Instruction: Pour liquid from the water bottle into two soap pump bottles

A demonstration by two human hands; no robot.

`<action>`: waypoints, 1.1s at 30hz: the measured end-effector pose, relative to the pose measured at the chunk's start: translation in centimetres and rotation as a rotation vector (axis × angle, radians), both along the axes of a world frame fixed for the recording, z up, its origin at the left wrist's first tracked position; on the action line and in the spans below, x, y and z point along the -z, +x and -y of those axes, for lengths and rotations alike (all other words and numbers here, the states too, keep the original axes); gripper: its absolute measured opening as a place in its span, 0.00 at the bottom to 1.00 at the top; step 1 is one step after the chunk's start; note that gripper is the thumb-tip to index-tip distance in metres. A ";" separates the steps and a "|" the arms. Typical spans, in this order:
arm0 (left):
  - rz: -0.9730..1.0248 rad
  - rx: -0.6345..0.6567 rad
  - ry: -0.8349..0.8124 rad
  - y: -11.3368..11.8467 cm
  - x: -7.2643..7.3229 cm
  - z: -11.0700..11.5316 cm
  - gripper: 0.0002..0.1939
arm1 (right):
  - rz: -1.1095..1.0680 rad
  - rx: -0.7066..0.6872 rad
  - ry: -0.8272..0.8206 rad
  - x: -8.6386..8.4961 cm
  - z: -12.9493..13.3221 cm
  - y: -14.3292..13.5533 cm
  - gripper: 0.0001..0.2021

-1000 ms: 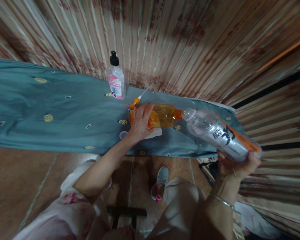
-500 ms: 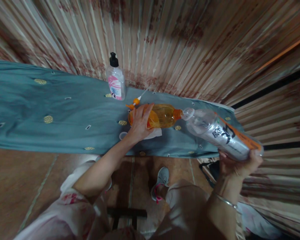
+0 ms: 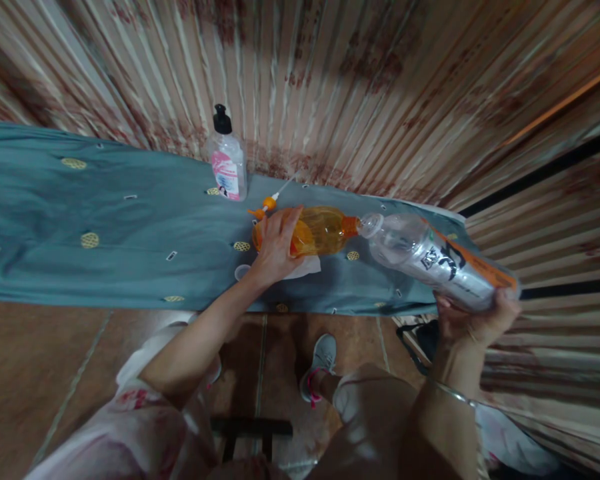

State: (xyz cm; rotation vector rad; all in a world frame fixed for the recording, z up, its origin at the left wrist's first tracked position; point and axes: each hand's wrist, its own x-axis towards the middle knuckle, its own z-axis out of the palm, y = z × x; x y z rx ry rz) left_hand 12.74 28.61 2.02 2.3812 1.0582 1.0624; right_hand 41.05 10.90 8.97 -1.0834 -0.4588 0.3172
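My left hand [image 3: 276,250] is wrapped round the base end of an orange see-through bottle [image 3: 325,230], whose neck points right. Mouth to mouth with it is a clear plastic bottle [image 3: 400,243] with a silver and orange label, tilted with its base toward the lower right. My right hand [image 3: 477,323] grips that bottle near its base. An orange pump head [image 3: 269,204] with a thin tube lies just beyond my left hand. Beneath the orange bottle is a white piece [image 3: 307,267], and a small round clear cap [image 3: 242,272] lies by my left wrist.
A clear bottle with a pink label and black top [image 3: 228,167] stands at the back edge of the green-blue cloth-covered table [image 3: 130,233]. Pleated curtains [image 3: 280,87] hang behind and to the right. A black bag [image 3: 425,340] and a dark stool frame [image 3: 253,427] are below.
The whole view has shifted slightly. Both hands keep their holds, and the two bottles still meet at their mouths.
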 end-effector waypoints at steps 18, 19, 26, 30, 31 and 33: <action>0.004 0.003 0.028 -0.1 0.1 0.0 0.48 | -0.048 0.012 0.017 0.8 0.3 -1.1 0.21; 0.004 0.002 0.023 -0.1 0.1 0.0 0.48 | -0.058 0.012 0.015 0.9 0.4 -1.1 0.21; 0.013 0.006 0.030 -0.2 0.2 -0.1 0.48 | -0.057 -0.020 0.017 1.4 0.6 -1.0 0.27; 0.006 0.011 0.028 -0.3 0.2 -0.2 0.49 | -0.067 0.000 0.033 1.7 0.6 -1.1 0.28; 0.005 0.008 0.027 -0.3 0.2 -0.2 0.49 | -0.070 0.007 0.039 1.8 0.6 -1.1 0.29; 0.005 0.002 0.025 -0.3 0.3 -0.2 0.48 | -0.068 0.013 0.042 2.0 0.6 -1.1 0.30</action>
